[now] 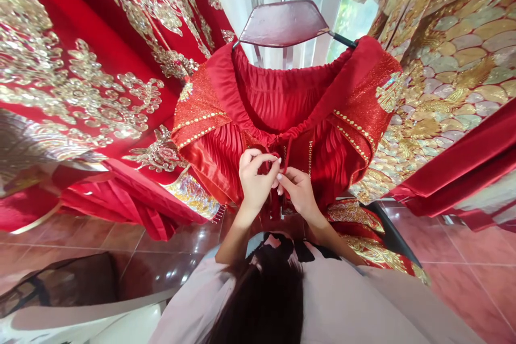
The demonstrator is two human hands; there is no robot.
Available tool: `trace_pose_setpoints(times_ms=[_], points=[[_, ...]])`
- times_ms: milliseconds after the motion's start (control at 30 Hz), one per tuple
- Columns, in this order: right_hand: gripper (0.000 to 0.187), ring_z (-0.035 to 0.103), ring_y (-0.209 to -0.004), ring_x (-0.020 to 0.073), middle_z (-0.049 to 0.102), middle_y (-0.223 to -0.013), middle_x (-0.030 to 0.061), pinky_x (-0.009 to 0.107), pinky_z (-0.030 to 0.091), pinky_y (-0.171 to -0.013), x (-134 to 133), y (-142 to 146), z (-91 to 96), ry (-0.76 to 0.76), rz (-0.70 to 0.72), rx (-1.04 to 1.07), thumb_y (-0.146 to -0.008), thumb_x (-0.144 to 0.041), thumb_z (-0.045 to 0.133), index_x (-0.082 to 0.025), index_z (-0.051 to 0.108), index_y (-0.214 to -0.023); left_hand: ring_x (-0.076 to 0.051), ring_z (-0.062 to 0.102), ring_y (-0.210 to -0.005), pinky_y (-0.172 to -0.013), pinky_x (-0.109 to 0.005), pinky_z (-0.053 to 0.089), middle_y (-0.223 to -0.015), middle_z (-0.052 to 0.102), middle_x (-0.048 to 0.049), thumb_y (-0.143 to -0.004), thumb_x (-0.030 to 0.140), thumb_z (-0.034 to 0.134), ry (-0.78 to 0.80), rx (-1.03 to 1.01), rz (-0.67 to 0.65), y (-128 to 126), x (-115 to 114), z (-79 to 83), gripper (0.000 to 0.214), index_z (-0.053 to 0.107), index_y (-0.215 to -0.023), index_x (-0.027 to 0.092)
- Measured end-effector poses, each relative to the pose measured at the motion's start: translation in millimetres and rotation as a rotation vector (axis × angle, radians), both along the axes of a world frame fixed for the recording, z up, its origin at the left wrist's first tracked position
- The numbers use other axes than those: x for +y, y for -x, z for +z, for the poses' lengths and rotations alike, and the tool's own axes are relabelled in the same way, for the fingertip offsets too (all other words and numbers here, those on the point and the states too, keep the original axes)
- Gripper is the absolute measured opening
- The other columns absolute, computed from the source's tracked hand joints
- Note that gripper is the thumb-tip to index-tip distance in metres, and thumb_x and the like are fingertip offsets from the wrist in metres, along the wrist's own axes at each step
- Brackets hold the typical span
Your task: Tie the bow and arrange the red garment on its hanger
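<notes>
Nearest to the camera is the person's dark hair (262, 301) over a pale shirt (355, 306). From there both bare forearms go up and forward and come close together. The left hand (255, 181) is bent at the wrist, with its back towards the camera; its fingers are curled inward and the grip is narrow, thumb and forefinger pinching a thin red cord (284, 165). The right hand (299, 192) is just beside it, a little lower, and touches it at the fingertips. Its fingers point to the left and its grip is also narrow, closed on the same cord. The cord sits at the middle front of the waistband of a red pleated skirt (278, 97), directly above the two hands. The skirt hangs open from a dark red hanger (284, 22), and its side panels carry gold trim. To the left hangs a red robe (92, 80) with silver and gold embroidery. To the right hangs a gold robe (455, 59) with a scale pattern. Below them lies a shiny reddish tiled floor (467, 263). Behind the hanger there is a bright window (350, 21).
</notes>
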State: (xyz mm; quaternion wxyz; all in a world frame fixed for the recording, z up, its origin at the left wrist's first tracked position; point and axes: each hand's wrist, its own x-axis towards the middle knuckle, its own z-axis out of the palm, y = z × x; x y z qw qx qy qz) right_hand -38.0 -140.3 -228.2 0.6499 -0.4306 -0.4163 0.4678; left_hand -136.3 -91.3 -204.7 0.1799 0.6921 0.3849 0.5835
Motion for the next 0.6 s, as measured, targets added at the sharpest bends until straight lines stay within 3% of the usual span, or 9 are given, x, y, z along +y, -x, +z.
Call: trace_pose_setpoints(times_ms=[67,133,233,300,433,533,600], points=[[0.029,0.049,-0.045,0.0065,0.062,-0.060,0.0008,0.019,0.043,-0.046,-0.6,-0.5,-0.1,-0.008,-0.009,-0.030,-0.077,-0.042,0.064,-0.015,0.059,-0.068,-0.012,0.055,-0.079,-0.075,-0.025,0.046,-0.085,0.055,-0.0008,-0.071,0.017,0.068,0.080,-0.063,-0.019,-3.5,3.8,-1.2,0.016,0.058,-0.084,0.018],[0.027,0.049,-0.045,0.0064,0.062,-0.061,0.0005,0.019,0.042,-0.047,-0.8,-1.5,-1.4,-0.011,-0.005,-0.053,-0.078,-0.040,0.063,-0.014,0.060,-0.070,-0.012,0.058,-0.078,-0.071,-0.023,0.047,-0.090,0.059,-0.0015,-0.071,0.015,0.065,0.215,-0.149,-0.133,-6.4,5.6,-1.8,0.026,0.050,-0.093,0.019],[0.024,0.050,-0.046,0.0063,0.061,-0.062,-0.0003,0.019,0.043,-0.047,-0.5,-3.6,-4.0,-0.009,0.009,-0.067,-0.079,-0.038,0.062,-0.014,0.061,-0.077,-0.011,0.060,-0.062,-0.055,-0.019,0.046,-0.085,0.065,-0.0022,-0.076,0.022,0.062,0.459,-0.302,-0.363,-7.5,6.9,-0.8,0.030,0.043,-0.099,0.020],[0.024,0.051,-0.046,0.0064,0.062,-0.062,-0.0003,0.019,0.043,-0.048,-0.4,-5.4,-5.0,-0.006,0.011,-0.068,-0.079,-0.038,0.062,-0.014,0.062,-0.079,-0.011,0.060,-0.055,-0.051,-0.019,0.045,-0.077,0.067,-0.0012,-0.072,0.029,0.069,0.568,-0.399,-0.451,-5.1,9.1,-1.6,0.036,0.044,-0.097,0.020],[0.027,0.051,-0.046,0.0064,0.063,-0.061,0.0003,0.019,0.042,-0.048,-0.1,-7.7,-4.9,-0.007,0.041,-0.069,-0.079,-0.041,0.063,-0.014,0.063,-0.080,-0.011,0.062,-0.060,-0.057,-0.019,0.047,-0.065,0.064,0.0020,-0.056,0.033,0.084,0.659,-0.605,-0.506,5.5,13.6,-15.4,0.047,0.048,-0.082,0.018],[0.027,0.051,-0.045,0.0064,0.062,-0.061,0.0005,0.018,0.042,-0.047,0.6,-6.7,-3.9,-0.007,0.060,-0.077,-0.079,-0.041,0.062,-0.013,0.063,-0.079,-0.007,0.055,-0.053,-0.054,-0.017,0.043,-0.063,0.060,0.0048,-0.057,0.032,0.081,0.747,-0.720,-0.493,11.2,10.8,-32.3,0.045,0.047,-0.083,0.019],[0.027,0.051,-0.045,0.0066,0.062,-0.060,0.0007,0.018,0.042,-0.047,1.0,-5.0,-3.1,-0.004,0.059,-0.087,-0.079,-0.040,0.062,-0.013,0.062,-0.077,-0.006,0.049,-0.049,-0.052,-0.017,0.040,-0.060,0.056,0.0067,-0.060,0.028,0.076,0.762,-0.760,-0.405,11.1,7.3,-41.0,0.041,0.045,-0.086,0.020]])
